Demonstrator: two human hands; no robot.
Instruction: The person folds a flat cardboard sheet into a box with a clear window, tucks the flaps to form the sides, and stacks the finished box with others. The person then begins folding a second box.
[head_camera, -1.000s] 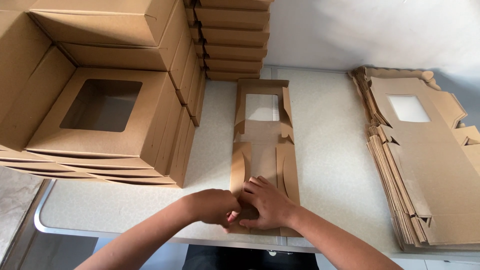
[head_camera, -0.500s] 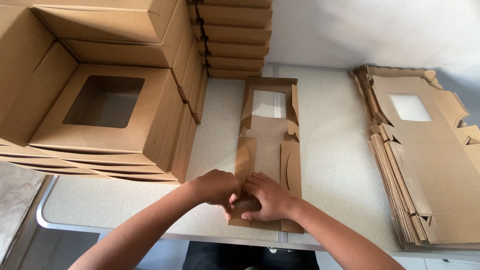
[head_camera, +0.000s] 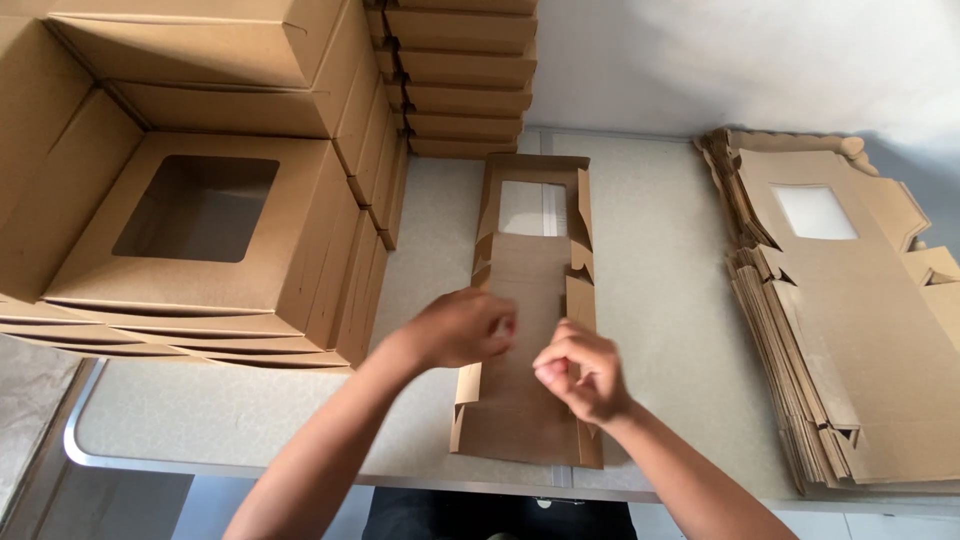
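Observation:
A flat brown cardboard box blank (head_camera: 530, 270) with a clear window lies lengthwise on the speckled table (head_camera: 650, 290), its long side flaps folded up. My left hand (head_camera: 462, 326) hovers over the blank's left side flap, fingers curled, holding nothing that I can see. My right hand (head_camera: 585, 372) sits over the right side flap near the blank's middle, fingers bent and pinching at that flap's edge.
Assembled window boxes (head_camera: 200, 230) are stacked high at the left. More folded boxes (head_camera: 460, 70) stand at the back centre. A pile of flat blanks (head_camera: 850, 300) lies at the right. The table's metal front edge (head_camera: 300, 470) runs below.
Both hands have lifted from the blank's near end and moved farther up along it, now apart over the side flaps. The near end lies flat again.

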